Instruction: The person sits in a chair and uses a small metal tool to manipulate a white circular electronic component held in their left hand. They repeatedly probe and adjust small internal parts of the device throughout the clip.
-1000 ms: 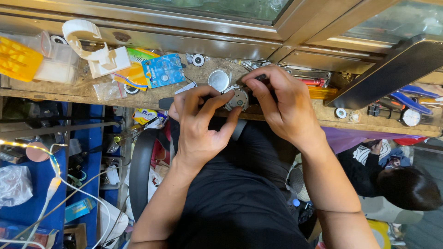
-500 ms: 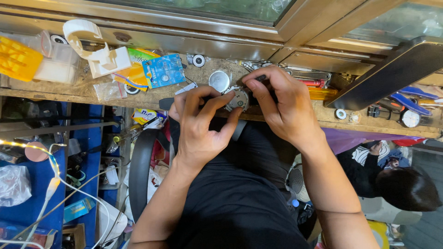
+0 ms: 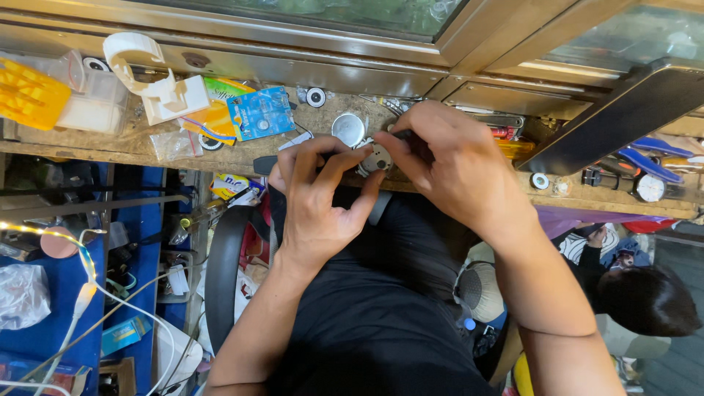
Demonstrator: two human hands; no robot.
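Observation:
Both hands meet over the edge of a worn wooden workbench (image 3: 242,154). My left hand (image 3: 317,198) pinches a small round metal watch case (image 3: 379,158) between thumb and fingers. My right hand (image 3: 456,170) curls over the same watch from the right, its fingertips on the case, gripping a dark slim tool whose tip is hidden under the fingers. A round silver case back (image 3: 347,130) lies on the bench just beyond my left fingers.
On the bench left: a blue blister card of button cells (image 3: 261,114), a white tape dispenser (image 3: 158,84), a yellow plastic tray (image 3: 29,95). At right a wristwatch (image 3: 649,188) and blue-handled tools (image 3: 656,155). Another person (image 3: 645,301) sits lower right. Cluttered blue shelves lie below left.

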